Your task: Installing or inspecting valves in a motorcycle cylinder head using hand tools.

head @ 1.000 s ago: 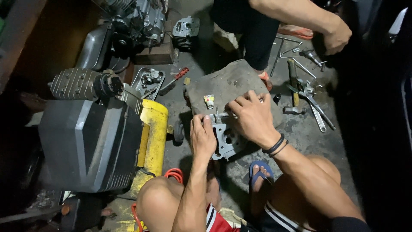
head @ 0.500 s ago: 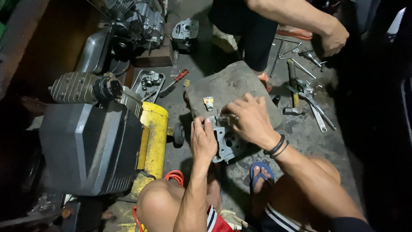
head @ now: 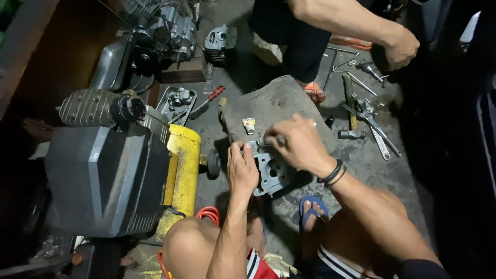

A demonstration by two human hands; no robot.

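A grey metal engine part (head: 273, 175) lies on the concrete floor in front of my knees. My left hand (head: 243, 169) rests on its left side, fingers pressed down on it. My right hand (head: 295, 140) sits over its top edge, fingers closed around a small metal tool or bolt that I cannot make out. A flat grey stone slab (head: 274, 106) lies just beyond, with a small yellow and white item (head: 249, 124) on it.
A yellow air compressor tank (head: 183, 170) with a black motor cover (head: 103, 181) stands at my left. A tray of parts (head: 176, 101), a red-handled screwdriver (head: 209, 99) and an engine (head: 165, 31) lie beyond. Wrenches (head: 374, 124) are scattered at right. Another person's hand (head: 400, 49) reaches down there.
My right hand has shifted slightly left over the part's top edge. My left hand has stayed on the part. The other person's hand has barely moved.
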